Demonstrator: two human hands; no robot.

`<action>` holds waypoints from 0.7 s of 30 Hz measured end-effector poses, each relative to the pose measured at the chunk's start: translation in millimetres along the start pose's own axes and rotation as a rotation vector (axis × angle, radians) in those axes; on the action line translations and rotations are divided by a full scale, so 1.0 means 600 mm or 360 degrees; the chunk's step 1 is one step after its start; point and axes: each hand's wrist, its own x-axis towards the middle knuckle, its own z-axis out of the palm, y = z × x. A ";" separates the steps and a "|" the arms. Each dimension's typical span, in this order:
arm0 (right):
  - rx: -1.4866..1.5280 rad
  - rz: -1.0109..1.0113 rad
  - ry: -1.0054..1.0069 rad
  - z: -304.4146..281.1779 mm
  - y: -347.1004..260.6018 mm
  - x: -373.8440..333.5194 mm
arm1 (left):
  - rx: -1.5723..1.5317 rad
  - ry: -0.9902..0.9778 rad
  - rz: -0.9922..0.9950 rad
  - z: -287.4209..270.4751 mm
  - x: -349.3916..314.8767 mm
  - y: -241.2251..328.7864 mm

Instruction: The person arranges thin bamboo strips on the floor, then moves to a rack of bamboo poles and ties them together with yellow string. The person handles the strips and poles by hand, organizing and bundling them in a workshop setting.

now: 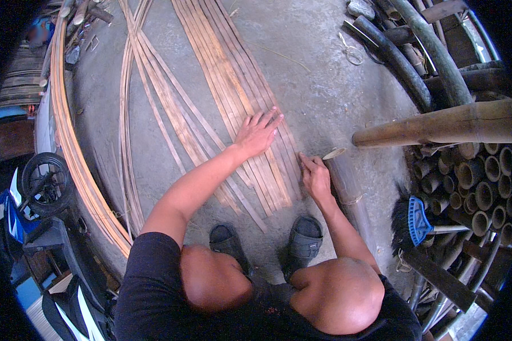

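Many long, flat bamboo strips (227,85) lie side by side on the concrete floor in front of me, forming a band that runs away from my feet. My left hand (257,135) rests flat across the band with its fingers spread. At the right edge of the same strips, my right hand (316,177) points its index finger against the outermost strip, the other fingers partly bent; I see nothing held in it. Left of the band, looser bamboo strips (168,108) cross one another at an angle.
A bamboo pole (350,187) lies close beside my right forearm. Further right are a thick bamboo pole (432,126), stacked bamboo tubes (478,187) and a blue broom (418,221). At left, bundled long strips (77,153) curve past a black wheel (45,183). My sandals (305,236) stand near the strip ends.
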 end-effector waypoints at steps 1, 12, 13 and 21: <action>0.0001 -0.0009 -0.0030 -0.004 -0.002 0.000 | -0.0025 0.0004 -0.0016 0.001 -0.001 0.000; -0.0025 -0.0147 -0.0166 -0.014 0.028 0.009 | 0.0034 -0.0030 -0.0003 -0.007 -0.002 0.010; -0.0032 -0.0127 -0.0190 -0.018 0.028 0.010 | 0.0018 -0.0039 -0.0001 -0.009 0.000 0.011; -0.0020 -0.0130 -0.0098 -0.009 0.009 0.012 | -0.0303 0.0121 -0.0188 -0.005 -0.021 -0.019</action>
